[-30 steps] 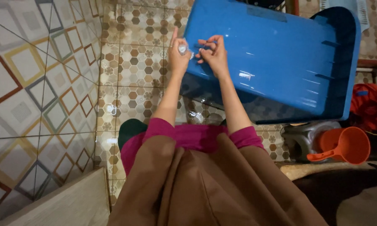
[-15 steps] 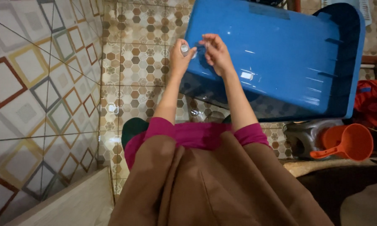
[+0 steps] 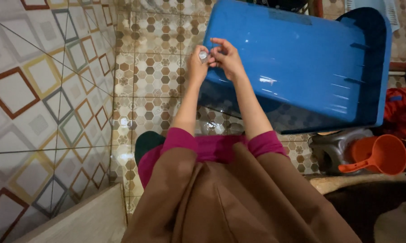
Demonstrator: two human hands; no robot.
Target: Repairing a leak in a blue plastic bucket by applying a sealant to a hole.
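Here, both hands (image 3: 214, 60) on small bottle (image 3: 203, 55)

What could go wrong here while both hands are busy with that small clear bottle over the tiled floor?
1. The small bottle sits only in the left hand grip while the right hand works at its top; a slip could drop it on the tiled floor.
2. The floor looks shiny, perhaps wet, so footing may be slippery.
3. The tilted blue tub could shift.

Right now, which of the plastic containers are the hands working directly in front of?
The big blue tub, tipped on its side. Both hands, left hand and right hand, meet before its near edge. The orange scoop lies far off, low at the right.
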